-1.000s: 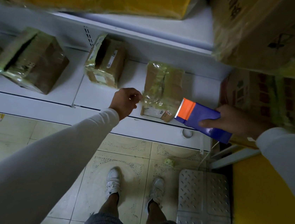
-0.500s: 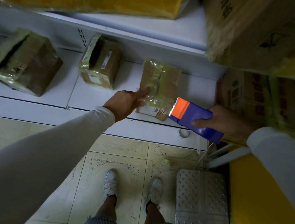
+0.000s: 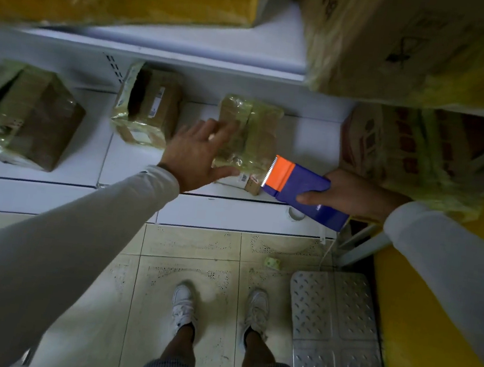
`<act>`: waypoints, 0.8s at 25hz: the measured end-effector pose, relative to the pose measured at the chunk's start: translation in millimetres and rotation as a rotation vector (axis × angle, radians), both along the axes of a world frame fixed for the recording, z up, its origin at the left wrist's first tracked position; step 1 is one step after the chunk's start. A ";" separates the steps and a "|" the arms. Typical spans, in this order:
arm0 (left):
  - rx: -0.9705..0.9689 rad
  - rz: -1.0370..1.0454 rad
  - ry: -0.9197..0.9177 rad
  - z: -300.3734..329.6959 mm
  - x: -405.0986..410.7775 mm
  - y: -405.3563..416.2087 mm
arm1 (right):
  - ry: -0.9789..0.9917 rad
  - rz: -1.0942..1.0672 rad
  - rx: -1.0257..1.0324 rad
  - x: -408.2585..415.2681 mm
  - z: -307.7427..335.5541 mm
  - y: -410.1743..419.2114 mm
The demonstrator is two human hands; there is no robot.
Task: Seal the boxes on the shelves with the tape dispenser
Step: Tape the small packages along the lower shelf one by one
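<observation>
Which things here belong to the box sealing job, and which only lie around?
Belong to the job:
- tape dispenser, gripped by the right hand
- small wrapped box, touched by the open left hand
- two more boxes on the shelf

Only lying around:
- metal step plate
- small scrap on the floor

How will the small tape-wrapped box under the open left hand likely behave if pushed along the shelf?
The tape-wrapped box looks glossy, so it may slide easily on the smooth white shelf. It lies flat and low, so tipping seems unlikely. Being small, it is probably light enough for the left hand to shift.
</observation>
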State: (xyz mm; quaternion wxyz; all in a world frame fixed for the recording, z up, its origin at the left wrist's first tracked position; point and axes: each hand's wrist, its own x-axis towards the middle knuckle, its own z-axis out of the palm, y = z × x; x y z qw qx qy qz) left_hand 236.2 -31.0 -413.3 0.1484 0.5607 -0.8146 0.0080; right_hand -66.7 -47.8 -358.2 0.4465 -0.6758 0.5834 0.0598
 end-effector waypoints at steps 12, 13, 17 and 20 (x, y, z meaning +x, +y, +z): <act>0.288 -0.291 -0.189 -24.8 -32.8 -32.6 | 0.048 0.054 -0.041 -36.5 11.6 12.6; 0.298 -0.287 -0.184 -25.7 -33.5 -32.4 | 0.076 0.058 -0.057 -38.5 11.9 12.6; 0.330 -0.279 -0.179 -25.6 -33.7 -34.3 | 0.242 0.013 -0.140 -7.8 -0.4 9.0; 0.346 -0.263 -0.162 -24.8 -34.5 -34.3 | 0.467 0.106 -0.235 15.3 -19.7 12.5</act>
